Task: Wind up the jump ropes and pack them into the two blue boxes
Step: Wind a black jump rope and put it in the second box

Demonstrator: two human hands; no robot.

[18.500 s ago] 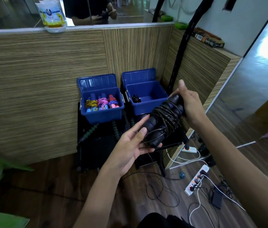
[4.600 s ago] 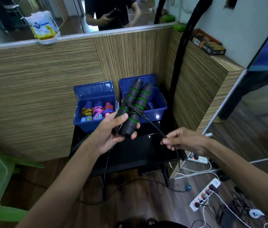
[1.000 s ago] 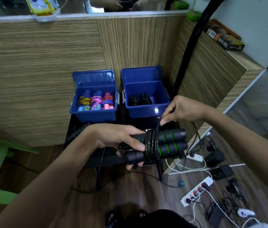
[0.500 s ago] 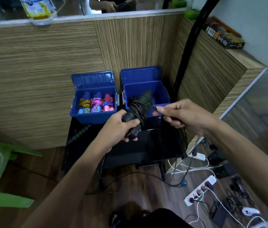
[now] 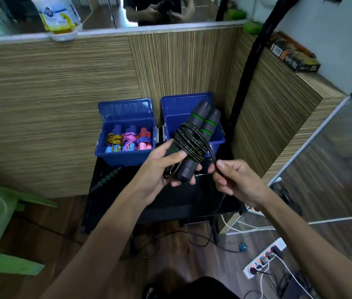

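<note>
Left hand (image 5: 160, 169) grip wrapped round the black jump rope handles (image 5: 194, 139), right hand (image 5: 233, 180) pinching the loose cord (image 5: 210, 153), both mid frame, two blue boxes (image 5: 125, 156) behind

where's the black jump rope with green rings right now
In the head view, the black jump rope with green-ringed foam handles is centre frame, gripped by the left hand before the right blue plastic box; the right hand pinches its cord.

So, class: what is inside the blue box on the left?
The left blue box holds wound jump ropes with coloured handles: one yellow, one pink, one blue-and-red, side by side. Its lid stands open behind. Whatever lies beneath them is covered.
</note>
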